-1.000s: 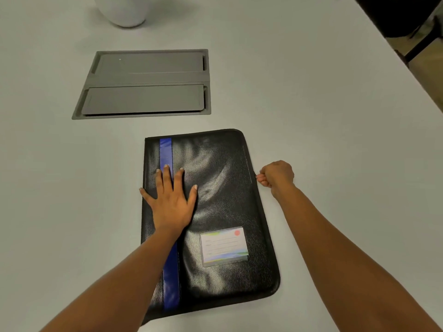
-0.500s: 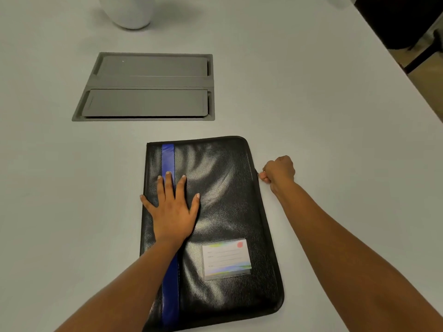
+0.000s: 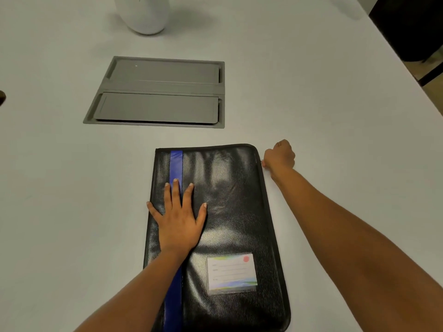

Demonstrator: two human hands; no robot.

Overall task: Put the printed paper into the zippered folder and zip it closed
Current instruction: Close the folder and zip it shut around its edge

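A black zippered folder [image 3: 230, 212] with a blue stripe and a clear label pocket [image 3: 232, 273] lies flat and closed on the white table. My left hand [image 3: 178, 219] presses flat on its cover, fingers spread over the blue stripe. My right hand [image 3: 279, 156] is a fist at the folder's right edge near the far corner, pinching the zipper pull [image 3: 262, 161] there. No printed paper is visible.
A grey recessed cable hatch [image 3: 158, 92] is set into the table beyond the folder. A white rounded object [image 3: 143, 13] stands at the far edge. The table's right edge [image 3: 407, 75] runs diagonally, with a dark chair beyond it.
My right hand has slid with the zipper pull along the folder's right edge toward the far corner. The left hand stays pressed on the cover.
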